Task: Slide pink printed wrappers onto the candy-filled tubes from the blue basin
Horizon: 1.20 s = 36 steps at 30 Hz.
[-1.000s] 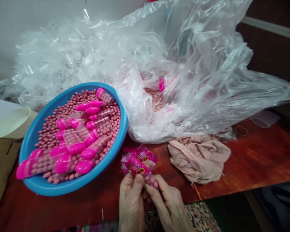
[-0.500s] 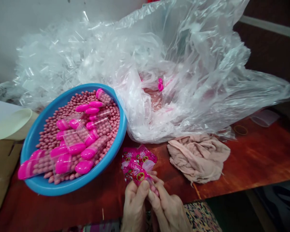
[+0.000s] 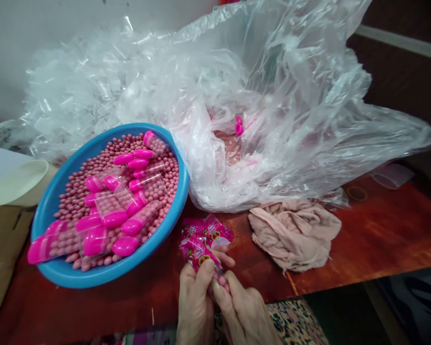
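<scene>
Grip closed on both sides: my left hand [image 3: 196, 306] and right hand [image 3: 242, 311] pinched a pink printed sachet [image 3: 198, 254] above the surface [image 3: 143, 302], its bead-filled lower end between my fingers, touching a second sachet [image 3: 210, 229], near the blue basin [image 3: 182, 201].

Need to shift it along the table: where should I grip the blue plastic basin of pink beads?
Probably best to take the blue plastic basin by its near rim, coming from your side, where that stretch is bare. Its right edge presses into the plastic bag, and a pink-capped tube juts over the left rim. It is shallow and full of loose pink beads, so keep it level.
</scene>
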{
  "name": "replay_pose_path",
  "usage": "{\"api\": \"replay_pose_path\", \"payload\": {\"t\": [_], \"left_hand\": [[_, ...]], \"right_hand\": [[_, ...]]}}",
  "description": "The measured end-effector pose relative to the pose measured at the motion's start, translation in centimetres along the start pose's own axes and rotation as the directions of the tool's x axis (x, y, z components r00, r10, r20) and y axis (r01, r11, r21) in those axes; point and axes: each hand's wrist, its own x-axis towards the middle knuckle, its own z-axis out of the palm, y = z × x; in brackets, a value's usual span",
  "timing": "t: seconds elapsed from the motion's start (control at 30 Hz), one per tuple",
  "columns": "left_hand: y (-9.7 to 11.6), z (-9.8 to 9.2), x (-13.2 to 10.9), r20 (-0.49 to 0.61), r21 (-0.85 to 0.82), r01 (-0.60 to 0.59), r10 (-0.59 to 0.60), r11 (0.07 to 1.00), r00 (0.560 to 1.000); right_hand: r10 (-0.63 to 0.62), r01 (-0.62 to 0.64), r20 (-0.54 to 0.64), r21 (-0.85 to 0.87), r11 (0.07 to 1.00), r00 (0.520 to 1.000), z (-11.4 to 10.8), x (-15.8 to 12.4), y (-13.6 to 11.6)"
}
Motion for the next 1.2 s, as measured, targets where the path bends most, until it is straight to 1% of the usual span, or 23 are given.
{"api": "replay_pose_path", "payload": {"t": [0.17, 0.23, 0.3, 0.37, 0.43, 0.5, 0.57, 0.63, 0.67, 0.77, 0.87, 0.93, 0.97, 1.03, 1.2], "left_hand": [[-0.6, -0.8, -0.3, 0.006, 0.096, -0.041, 0.04, 0.995, 0.999], [-0.5, -1.1, -0.3, 0.01, 0.081, -0.015, 0.015, 0.997, 1.0], [-0.2, -1.2, -0.3, 0.007, 0.032, 0.002, -0.002, 0.999, 1.0], [0.1, -1.2, -0.3, -0.017, -0.01, -0.011, 0.011, 1.0, 1.0], [0.1, -1.1, -0.4, -0.049, 0.0, -0.033, 0.033, 0.999, 0.998], [-0.1, -1.0, -0.5, -0.065, 0.057, -0.046, 0.049, 0.997, 0.997], [-0.4, -1.0, -0.7, -0.068, 0.108, -0.046, 0.053, 0.993, 0.996], [-0.5, -1.0, -0.9, -0.067, 0.128, -0.03, 0.039, 0.991, 0.997], [-0.6, -1.1, -1.0, -0.07, 0.128, -0.02, 0.029, 0.992, 0.997], [-0.4, -1.2, -1.2, -0.079, 0.091, 0.002, 0.005, 0.996, 0.997], [-0.1, -1.3, -1.1, -0.096, -0.004, 0.021, -0.022, 1.0, 0.995], [0.0, -1.4, -0.9, -0.126, -0.073, 0.03, -0.039, 0.997, 0.991], [0.0, -1.4, -0.8, -0.14, -0.098, 0.031, -0.044, 0.995, 0.989], [0.0, -1.3, -0.6, -0.148, -0.116, 0.033, -0.05, 0.993, 0.988], [0.1, -0.6, -0.5, -0.122, -0.041, 0.014, -0.019, 0.999, 0.992]], "right_hand": [[-0.017, 0.021, -0.039, 0.091, 0.996, 0.999, -0.4, -0.4, -0.1], [-0.042, 0.043, -0.019, 0.107, 0.993, 0.999, -0.9, 0.1, -0.3], [-0.091, 0.088, 0.019, 0.133, 0.987, 0.996, -1.1, 0.6, -0.4], [-0.137, 0.127, 0.052, 0.156, 0.98, 0.989, -1.1, 0.9, -0.3], [-0.162, 0.144, 0.086, 0.183, 0.973, 0.983, -0.7, 0.9, 0.0], [-0.114, 0.097, 0.085, 0.18, 0.979, 0.99, 0.0, 0.4, 0.3], [-0.015, 0.005, 0.062, 0.15, 0.989, 0.998, 0.7, -0.2, 0.3], [0.077, -0.081, 0.04, 0.122, 0.989, 0.996, 1.1, -0.5, 0.2], [0.092, -0.096, 0.042, 0.121, 0.988, 0.995, 1.1, -0.5, 0.0], [0.054, -0.069, 0.094, 0.164, 0.984, 0.994, 0.6, 0.0, -0.4], [-0.004, -0.051, 0.21, 0.252, 0.966, 0.978, -0.3, 1.0, -0.6], [-0.029, -0.059, 0.258, 0.329, 0.943, 0.966, -0.7, 1.4, -0.6], [-0.037, -0.066, 0.265, 0.369, 0.927, 0.963, -0.7, 1.5, -0.6], [-0.03, -0.072, 0.238, 0.413, 0.908, 0.971, -0.8, 1.6, -0.6], [-0.036, -0.046, 0.188, 0.411, 0.91, 0.981, -0.6, 1.0, -0.9]]}}
